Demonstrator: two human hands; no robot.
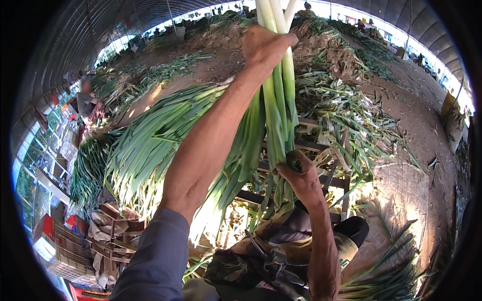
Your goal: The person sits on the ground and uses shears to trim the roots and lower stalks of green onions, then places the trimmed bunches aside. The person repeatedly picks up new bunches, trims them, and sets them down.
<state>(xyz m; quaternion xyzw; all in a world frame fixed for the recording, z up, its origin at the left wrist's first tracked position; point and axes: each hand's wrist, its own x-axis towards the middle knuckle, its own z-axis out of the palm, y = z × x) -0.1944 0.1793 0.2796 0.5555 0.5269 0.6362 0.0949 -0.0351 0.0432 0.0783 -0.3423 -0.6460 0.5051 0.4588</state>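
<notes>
Several long green onions [278,86] are held up before me, their white stems at the top and green leaves hanging down. My left hand [265,43] is wrapped around the pale stems near the top of the picture. Lower down, my right hand [301,175] pinches green leaves of the same bunch between thumb and fingers. A large pile of green onions [158,135] lies just left of the bunch, its leaves drooping towards me. Behind the bunch stands a dark slatted frame [310,145], partly hidden by the leaves and my right hand.
Stripped leaves [339,113] are heaped to the right, beside a flat pale board [401,192] on the dirt floor. A plastic crate [71,248] stands at lower left near a wooden stool [122,229]. Another person [88,99] sits at far left. More onions [388,278] lie at lower right.
</notes>
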